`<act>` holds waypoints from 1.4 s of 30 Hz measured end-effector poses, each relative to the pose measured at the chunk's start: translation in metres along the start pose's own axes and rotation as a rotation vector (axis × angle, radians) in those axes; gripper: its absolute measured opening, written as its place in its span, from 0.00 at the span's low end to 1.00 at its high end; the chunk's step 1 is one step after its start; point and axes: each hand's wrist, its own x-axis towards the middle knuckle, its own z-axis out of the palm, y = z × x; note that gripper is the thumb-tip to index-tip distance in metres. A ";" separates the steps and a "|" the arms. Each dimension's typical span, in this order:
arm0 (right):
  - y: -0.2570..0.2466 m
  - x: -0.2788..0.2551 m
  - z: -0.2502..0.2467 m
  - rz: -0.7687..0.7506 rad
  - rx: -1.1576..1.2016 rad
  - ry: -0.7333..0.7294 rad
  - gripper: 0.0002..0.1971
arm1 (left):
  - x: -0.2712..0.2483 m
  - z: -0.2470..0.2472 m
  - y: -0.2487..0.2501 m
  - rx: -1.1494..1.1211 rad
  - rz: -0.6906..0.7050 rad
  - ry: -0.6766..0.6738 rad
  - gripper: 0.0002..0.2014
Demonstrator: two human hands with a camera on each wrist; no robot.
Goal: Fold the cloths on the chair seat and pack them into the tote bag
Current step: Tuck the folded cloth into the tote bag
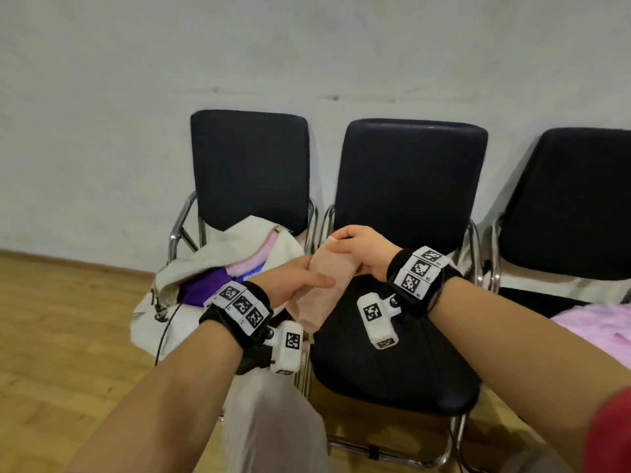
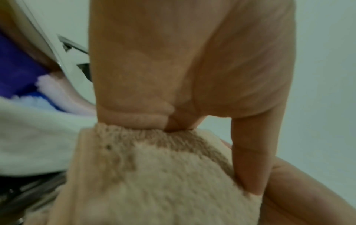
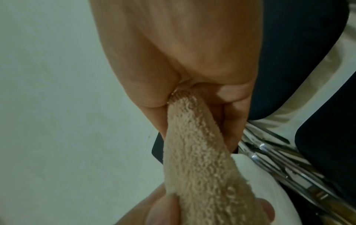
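Observation:
A folded beige terry cloth (image 1: 321, 288) hangs in the air between two black chairs, held by both hands. My left hand (image 1: 297, 278) grips its middle, thumb laid across the front (image 2: 248, 159). My right hand (image 1: 358, 247) pinches its top end (image 3: 185, 97). The beige cloth (image 2: 163, 175) fills the lower left wrist view, and the same beige cloth (image 3: 200, 159) runs down the right wrist view. The cream tote bag (image 1: 218, 264) lies open on the left chair seat, with purple, pink and blue cloths (image 1: 235, 271) inside. A fluffy pink cloth (image 1: 601, 329) lies at the right.
Three black padded chairs with chrome frames stand against a pale wall; the middle chair seat (image 1: 392, 363) is bare. A black cord (image 1: 167, 329) hangs over the tote's front. Wooden floor (image 1: 68, 336) spreads to the left. My pale trouser leg (image 1: 273, 431) is below.

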 end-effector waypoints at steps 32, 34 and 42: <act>0.045 0.207 0.168 -0.072 -0.639 -0.295 0.24 | 0.029 -0.208 -0.094 0.029 -0.222 0.795 0.15; 0.046 0.216 0.170 -0.214 -0.940 -0.331 0.26 | 0.032 -0.209 -0.092 0.111 -0.203 0.829 0.14; 0.055 0.221 0.143 -0.509 -1.628 -0.500 0.08 | 0.050 -0.209 -0.089 0.294 -0.139 0.816 0.08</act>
